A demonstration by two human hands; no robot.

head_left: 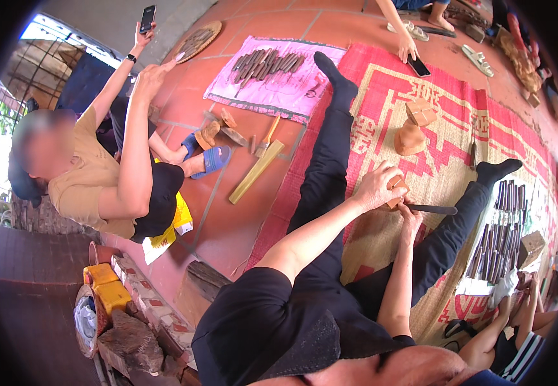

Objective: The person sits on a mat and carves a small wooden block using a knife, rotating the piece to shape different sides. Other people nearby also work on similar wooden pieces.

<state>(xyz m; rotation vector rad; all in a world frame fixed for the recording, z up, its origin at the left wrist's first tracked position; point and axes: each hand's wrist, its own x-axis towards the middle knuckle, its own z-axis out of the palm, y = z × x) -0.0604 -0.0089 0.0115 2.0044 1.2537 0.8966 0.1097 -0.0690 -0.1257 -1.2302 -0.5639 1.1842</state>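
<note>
Between my outstretched legs, my left hand (379, 186) curls round a small orange-brown carved wooden piece (396, 192). Just beside it, my right hand (411, 222) is closed on a slim, dark, flat-bladed tool (434, 209), a knife or a file; I cannot tell which. Its long dark end sticks out to the right, and the other end lies at the wooden piece, partly hidden by my fingers. Farther out on the mat, a rounded wooden piece (410, 139) stands with a brown block (420, 112) on or right behind it.
A red and straw-coloured mat (375, 83) lies under me. Ahead, a pink cloth (227, 90) bears many dark tools; more lie in rows (499, 241) at right. A seated person (99, 174) at left raises a phone (148, 19). Another hand (407, 48) touches a phone (418, 67) on the mat.
</note>
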